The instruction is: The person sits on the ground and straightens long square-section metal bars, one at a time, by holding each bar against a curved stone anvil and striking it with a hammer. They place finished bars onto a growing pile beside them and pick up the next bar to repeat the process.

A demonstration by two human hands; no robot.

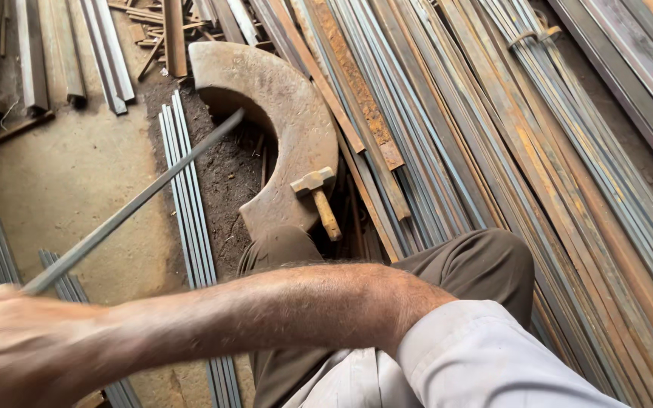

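My right arm reaches across the bottom of the view from a white sleeve at the right. My right hand (pixel 20 344) is blurred at the lower left and is closed around the near end of a long thin steel bar (pixel 134 202). The bar slants up and to the right, and its far end lies by the inner edge of a thick curved steel plate (pixel 285 98) on the floor. On the plate's near end rests a hammer (pixel 317 195) with a wooden handle, untouched. My left hand is out of sight.
Long rusty and grey steel strips (pixel 493 128) lie stacked across the right half. Bundles of short grey bars (pixel 190 196) lie on the dirt floor at left, with more offcuts at top left. My knees in brown trousers (pixel 478 264) sit just below the plate.
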